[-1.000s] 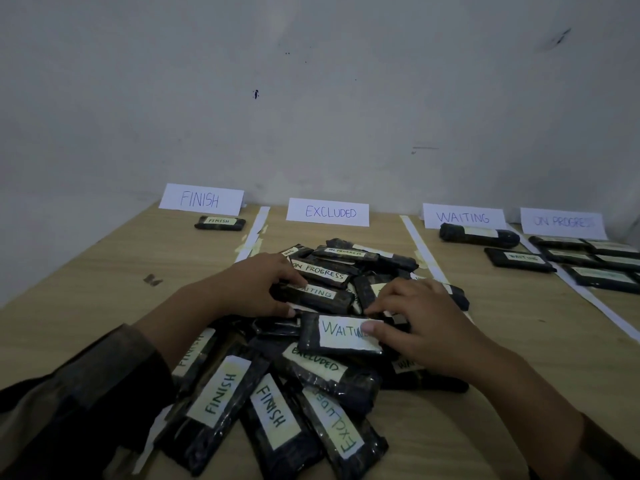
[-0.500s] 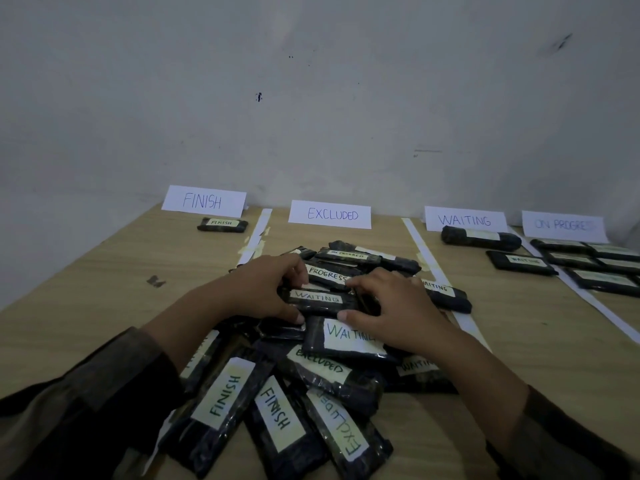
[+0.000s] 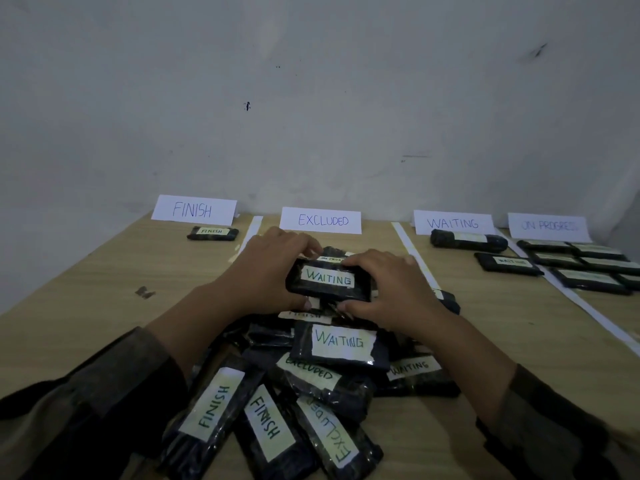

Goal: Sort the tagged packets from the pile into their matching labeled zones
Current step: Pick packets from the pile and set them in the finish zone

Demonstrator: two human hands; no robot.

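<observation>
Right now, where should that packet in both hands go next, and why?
Probably carry the held packet right to the WAITING sign. Its tag reads WAITING, both the left hand and right hand grip it, and two packets already lie there.

The packets [image 3: 329, 282] are black shiny plastic with paper tags. The table [image 3: 86, 289] is light, smooth wood. The zone signs [image 3: 320, 220] are white paper. The wall [image 3: 311, 98] looks dull and rough.
</observation>
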